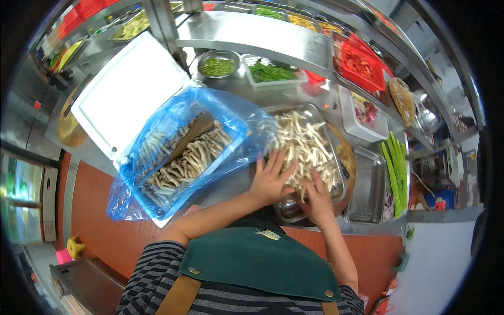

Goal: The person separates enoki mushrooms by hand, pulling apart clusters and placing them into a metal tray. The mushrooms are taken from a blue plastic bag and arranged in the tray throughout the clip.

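Observation:
A stainless steel tray (pixel 342 185) holds a heap of loose, pale long-stemmed mushrooms (pixel 303 143). My left hand (pixel 271 177) lies on the near left part of the heap, fingers spread. At the tray's near side, my right hand (pixel 318 201) touches the mushrooms with its fingers apart; some fingertips blend into the heap. Left of the tray stands a white foam box (pixel 214 165) lined with a blue plastic bag (pixel 224 106). Rows of whole grey-brown mushrooms (pixel 193 157) fill it, with a brown cardboard strip (pixel 189 138) between them.
A white foam lid (pixel 132 94) stands behind the box. The tray rests over a round wooden board (pixel 348 157). To the right are another metal tray (pixel 366 185) and green stalks (pixel 395 173). A steel shelf (pixel 256 29) crosses above tubs of greens (pixel 271 75).

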A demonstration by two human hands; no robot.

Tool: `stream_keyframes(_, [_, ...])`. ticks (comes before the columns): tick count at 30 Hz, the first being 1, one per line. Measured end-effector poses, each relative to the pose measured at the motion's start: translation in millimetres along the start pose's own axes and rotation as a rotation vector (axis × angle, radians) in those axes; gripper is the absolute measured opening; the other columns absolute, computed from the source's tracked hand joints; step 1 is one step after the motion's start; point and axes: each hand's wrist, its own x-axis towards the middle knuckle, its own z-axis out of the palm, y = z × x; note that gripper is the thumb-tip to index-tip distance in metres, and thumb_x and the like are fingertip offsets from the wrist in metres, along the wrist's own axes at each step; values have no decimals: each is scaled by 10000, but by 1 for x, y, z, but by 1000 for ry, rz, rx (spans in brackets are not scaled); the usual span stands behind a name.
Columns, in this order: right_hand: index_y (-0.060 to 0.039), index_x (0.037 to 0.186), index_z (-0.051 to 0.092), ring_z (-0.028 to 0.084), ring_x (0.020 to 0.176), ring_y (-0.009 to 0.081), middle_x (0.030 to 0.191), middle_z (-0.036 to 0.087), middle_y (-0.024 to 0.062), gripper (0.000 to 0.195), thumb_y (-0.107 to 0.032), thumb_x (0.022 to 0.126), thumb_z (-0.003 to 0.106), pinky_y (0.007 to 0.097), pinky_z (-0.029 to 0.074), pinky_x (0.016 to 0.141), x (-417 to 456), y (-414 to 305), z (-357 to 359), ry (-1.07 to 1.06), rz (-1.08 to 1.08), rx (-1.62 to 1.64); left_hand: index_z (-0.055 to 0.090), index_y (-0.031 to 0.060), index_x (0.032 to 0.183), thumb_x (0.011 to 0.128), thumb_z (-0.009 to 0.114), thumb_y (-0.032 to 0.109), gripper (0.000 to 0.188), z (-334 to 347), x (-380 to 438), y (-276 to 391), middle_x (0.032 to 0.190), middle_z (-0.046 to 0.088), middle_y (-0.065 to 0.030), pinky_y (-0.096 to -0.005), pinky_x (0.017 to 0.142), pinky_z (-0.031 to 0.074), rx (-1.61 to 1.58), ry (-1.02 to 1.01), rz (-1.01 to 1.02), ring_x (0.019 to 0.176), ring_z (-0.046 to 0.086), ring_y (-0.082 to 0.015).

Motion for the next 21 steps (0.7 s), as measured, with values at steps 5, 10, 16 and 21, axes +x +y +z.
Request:
stream_keyframes(5, [-73,1079,591,504,1094,366,1217,515,159,384,-81,704,676,414,432,904,39,-57,-48,85,-83,128,510,114,1239,745,699,217,539,-66,-9,-12,1273,458,-176,-387,883,440,-393,234,23,1100,507,-327])
stream_keyframes(10, [-34,1007,605,619,892,294,975,634,148,242,-168,807,621,350,483,764,127,-140,33,-131,-349,542,612,30,1019,844,604,97,187,-128,-53,-64,909,644,-63,-248,640,485,-693,703,-503,738,603,-115])
stream_keyframes(16, [-15,1415,147,575,1026,358,1088,599,235,949,-490,755,637,402,431,889,183,-227,127,-742,-235,-238,590,36,1038,903,561,133,168,-181,-117,-108,906,633,-35,-192,615,436,-778,1067,-720,690,550,-65])
stream_keyframes(21, [-62,1443,-54,581,1037,325,1155,583,209,1120,-581,730,636,401,432,886,198,-216,177,-888,-174,-212,588,42,1037,906,559,147,170,-182,-143,-116,900,630,-28,-197,622,433,-820,1040,-805,700,553,-66])
